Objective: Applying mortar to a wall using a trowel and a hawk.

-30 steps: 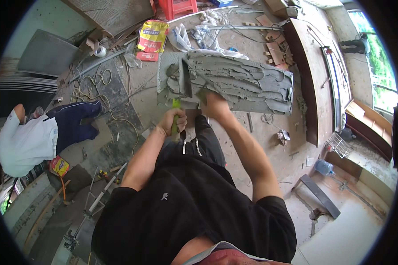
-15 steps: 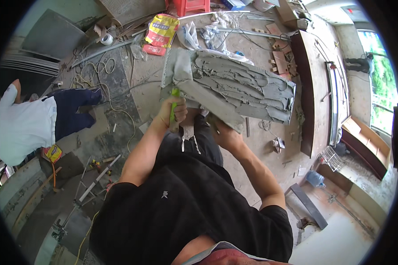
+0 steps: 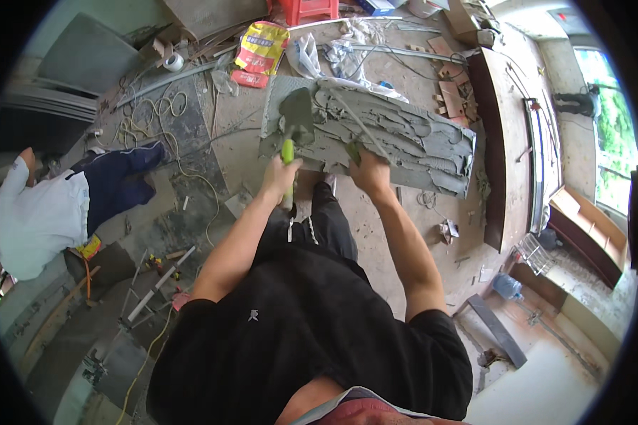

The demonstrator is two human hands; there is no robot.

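Observation:
A long tile (image 3: 432, 152) in front of me is coated with ridged grey mortar, its left end more thinly covered. My left hand (image 3: 282, 177) is closed round the green handle of a pointed trowel (image 3: 298, 113), whose mortar-smeared blade is over the tile's left end. My right hand (image 3: 371, 172) grips the green handle of a long flat plastering trowel (image 3: 361, 122). Its blade stands nearly edge-on over the mortar, slanting from the far edge down to my hand. Whether either blade touches the mortar is hard to tell.
At left a co-worker in a white shirt (image 3: 42, 212) bends low near loose cables (image 3: 166, 131). A yellow-and-red bag (image 3: 261, 49), plastic sheeting (image 3: 347, 60) and a red stool (image 3: 312, 8) lie beyond the tile. A dark-edged cabinet panel (image 3: 500, 149) stands at right.
My right hand has moved up, away from me, with the plastering trowel, whose blade has turned from broadside to nearly edge-on. The pointed trowel's blade has come into view. The co-worker has shifted slightly.

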